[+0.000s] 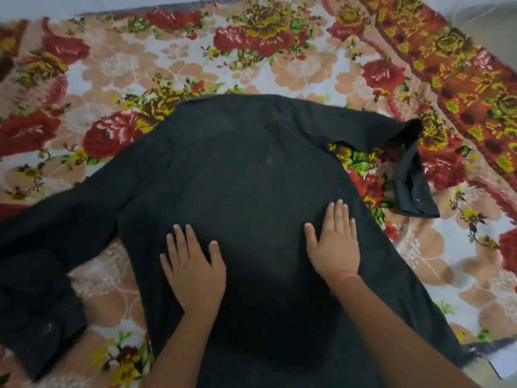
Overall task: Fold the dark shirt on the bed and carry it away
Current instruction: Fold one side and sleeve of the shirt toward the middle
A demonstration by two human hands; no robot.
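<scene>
Lying unfolded across the floral bedspread (112, 65), filling mid-frame: dark shirt (251, 163). Flopping at lower left, crumpled sleeve (36, 289); at upper right, bent sleeve (414, 189). Likely needing straightening, then folding inward. Smoothing step, seemingly: pressing the body flat, fingers straight, slightly spread, left hand (193, 264) and right hand (335, 245).

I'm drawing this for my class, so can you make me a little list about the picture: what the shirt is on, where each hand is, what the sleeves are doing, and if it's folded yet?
garment: dark shirt, spread flat on the floral bedspread
left hand: palm down on the shirt, fingers straight
right hand: palm down on the shirt, fingers straight
sleeve by left hand: stretched out sideways
sleeve by right hand: stretched out, cuff bent back
folded: not yet
</scene>
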